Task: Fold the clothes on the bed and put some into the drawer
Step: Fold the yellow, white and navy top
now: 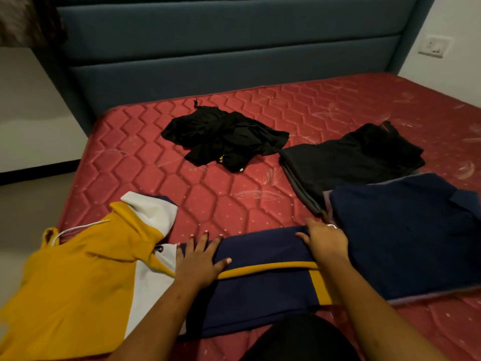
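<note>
The left hand (200,259) and right hand (325,241) are just pressed flat, fingers open, on the half-folded hoodie (260,290) on the bed (208,157).

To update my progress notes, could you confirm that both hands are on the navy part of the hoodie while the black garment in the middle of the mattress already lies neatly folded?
Not quite: the head view shows the black garment lying crumpled, not folded, on the mattress. The rest holds: the left hand and the right hand are both on the navy part of the hoodie.
</note>
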`<action>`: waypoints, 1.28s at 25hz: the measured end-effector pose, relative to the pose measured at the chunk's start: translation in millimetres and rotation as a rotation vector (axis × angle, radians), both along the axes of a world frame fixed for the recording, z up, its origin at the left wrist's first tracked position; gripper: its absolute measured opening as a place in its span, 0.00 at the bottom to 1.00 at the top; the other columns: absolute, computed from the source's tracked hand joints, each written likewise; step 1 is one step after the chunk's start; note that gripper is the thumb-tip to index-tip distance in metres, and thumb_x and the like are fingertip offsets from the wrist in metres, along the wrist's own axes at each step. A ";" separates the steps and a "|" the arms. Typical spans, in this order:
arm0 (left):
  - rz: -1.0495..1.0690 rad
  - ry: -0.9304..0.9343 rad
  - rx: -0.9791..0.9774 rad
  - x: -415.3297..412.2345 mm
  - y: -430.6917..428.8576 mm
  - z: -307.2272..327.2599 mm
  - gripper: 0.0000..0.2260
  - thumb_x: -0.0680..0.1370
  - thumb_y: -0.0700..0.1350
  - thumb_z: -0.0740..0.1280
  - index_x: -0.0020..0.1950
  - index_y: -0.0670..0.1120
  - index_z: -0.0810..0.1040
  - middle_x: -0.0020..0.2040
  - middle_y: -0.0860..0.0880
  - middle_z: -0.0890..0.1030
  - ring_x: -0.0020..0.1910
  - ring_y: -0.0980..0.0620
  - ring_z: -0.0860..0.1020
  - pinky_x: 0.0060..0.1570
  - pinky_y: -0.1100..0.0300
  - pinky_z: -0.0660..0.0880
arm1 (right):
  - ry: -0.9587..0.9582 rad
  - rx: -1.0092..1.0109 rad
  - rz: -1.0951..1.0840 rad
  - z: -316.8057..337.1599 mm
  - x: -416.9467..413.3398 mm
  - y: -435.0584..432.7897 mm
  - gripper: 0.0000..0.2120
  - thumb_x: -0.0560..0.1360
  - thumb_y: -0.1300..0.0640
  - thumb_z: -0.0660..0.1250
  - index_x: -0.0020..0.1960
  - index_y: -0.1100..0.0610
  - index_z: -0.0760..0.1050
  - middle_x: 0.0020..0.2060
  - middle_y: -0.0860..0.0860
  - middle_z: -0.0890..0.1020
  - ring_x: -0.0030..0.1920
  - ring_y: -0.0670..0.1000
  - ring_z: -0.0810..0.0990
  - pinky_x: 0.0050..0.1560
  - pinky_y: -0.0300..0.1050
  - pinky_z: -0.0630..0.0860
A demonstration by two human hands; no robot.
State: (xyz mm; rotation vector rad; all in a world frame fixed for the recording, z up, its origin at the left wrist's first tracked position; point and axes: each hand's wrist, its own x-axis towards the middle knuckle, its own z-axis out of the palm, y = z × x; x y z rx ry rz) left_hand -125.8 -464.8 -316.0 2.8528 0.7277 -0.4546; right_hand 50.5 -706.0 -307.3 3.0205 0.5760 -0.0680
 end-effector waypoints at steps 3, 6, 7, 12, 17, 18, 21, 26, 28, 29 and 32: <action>0.120 -0.004 0.177 -7.3 31.7 11.2 0.31 0.75 0.70 0.52 0.76 0.61 0.57 0.79 0.49 0.53 0.77 0.45 0.47 0.67 0.31 0.42 | -0.212 -0.172 -0.049 10.5 -9.8 21.9 0.11 0.78 0.52 0.60 0.59 0.48 0.74 0.57 0.50 0.77 0.60 0.55 0.73 0.61 0.55 0.65; 0.302 -0.204 0.158 -25.7 85.3 30.9 0.20 0.75 0.61 0.61 0.66 0.59 0.72 0.76 0.50 0.59 0.75 0.47 0.54 0.69 0.33 0.48 | -0.056 -0.218 -0.016 40.7 -34.7 109.7 0.18 0.79 0.56 0.54 0.67 0.49 0.71 0.67 0.51 0.71 0.69 0.57 0.65 0.72 0.63 0.50; 0.400 -0.337 0.079 -36.5 104.7 33.7 0.18 0.75 0.58 0.63 0.65 0.58 0.74 0.74 0.50 0.62 0.73 0.46 0.59 0.69 0.37 0.52 | 0.091 -0.140 0.020 53.8 -49.2 146.1 0.18 0.79 0.55 0.55 0.66 0.50 0.73 0.66 0.51 0.73 0.69 0.57 0.68 0.72 0.62 0.50; 0.907 -1.018 -0.682 -102.7 152.3 35.7 0.09 0.77 0.38 0.66 0.57 0.43 0.78 0.44 0.47 0.79 0.49 0.41 0.78 0.43 0.55 0.72 | 0.795 0.574 0.015 26.3 -102.0 316.6 0.25 0.76 0.48 0.62 0.69 0.59 0.69 0.66 0.58 0.74 0.63 0.60 0.75 0.62 0.50 0.72; 1.251 -1.099 -1.298 -149.2 166.6 27.9 0.11 0.81 0.42 0.62 0.62 0.53 0.70 0.52 0.46 0.76 0.48 0.46 0.77 0.48 0.50 0.74 | 1.214 1.061 -0.314 21.1 -122.6 378.6 0.24 0.76 0.56 0.67 0.68 0.65 0.69 0.64 0.61 0.75 0.60 0.61 0.77 0.57 0.53 0.76; 1.277 -1.126 -1.323 -151.7 165.4 25.3 0.12 0.81 0.43 0.62 0.64 0.53 0.68 0.54 0.47 0.76 0.49 0.47 0.77 0.50 0.50 0.74 | 1.221 1.114 -0.291 28.3 -125.4 379.4 0.20 0.75 0.59 0.68 0.64 0.66 0.72 0.60 0.61 0.78 0.56 0.60 0.79 0.52 0.52 0.77; 1.255 -1.180 -1.430 -169.1 163.5 21.7 0.12 0.83 0.50 0.57 0.66 0.52 0.68 0.59 0.48 0.76 0.54 0.47 0.77 0.53 0.52 0.73 | 1.176 1.047 0.053 59.9 -174.0 364.7 0.12 0.74 0.64 0.68 0.57 0.57 0.76 0.49 0.58 0.82 0.40 0.50 0.80 0.39 0.43 0.76; 1.280 -1.377 -1.756 -190.7 168.4 23.3 0.27 0.74 0.67 0.56 0.64 0.53 0.75 0.58 0.45 0.81 0.55 0.44 0.79 0.52 0.48 0.75 | 1.022 0.177 0.999 56.5 -228.9 316.6 0.18 0.72 0.70 0.67 0.60 0.60 0.76 0.52 0.51 0.80 0.49 0.43 0.75 0.47 0.36 0.72; 1.224 -1.292 -1.665 -208.9 168.4 22.4 0.28 0.70 0.66 0.61 0.64 0.51 0.76 0.59 0.44 0.81 0.55 0.44 0.80 0.54 0.47 0.76 | 1.135 0.185 0.922 57.9 -245.7 307.0 0.18 0.72 0.64 0.72 0.61 0.59 0.75 0.54 0.49 0.79 0.53 0.46 0.75 0.55 0.43 0.73; 1.184 -1.196 -1.617 -217.1 164.5 25.0 0.29 0.69 0.65 0.64 0.64 0.49 0.77 0.59 0.43 0.82 0.57 0.43 0.80 0.57 0.46 0.75 | 1.262 0.327 0.792 63.9 -254.5 301.4 0.20 0.73 0.63 0.72 0.63 0.56 0.74 0.54 0.47 0.79 0.55 0.45 0.76 0.56 0.42 0.73; 1.087 -0.940 -1.259 -237.5 149.4 35.5 0.21 0.70 0.56 0.73 0.57 0.45 0.81 0.55 0.42 0.83 0.54 0.45 0.80 0.55 0.53 0.76 | 1.570 0.670 0.406 67.6 -274.6 290.2 0.26 0.73 0.49 0.70 0.69 0.50 0.68 0.62 0.48 0.78 0.62 0.49 0.76 0.58 0.43 0.73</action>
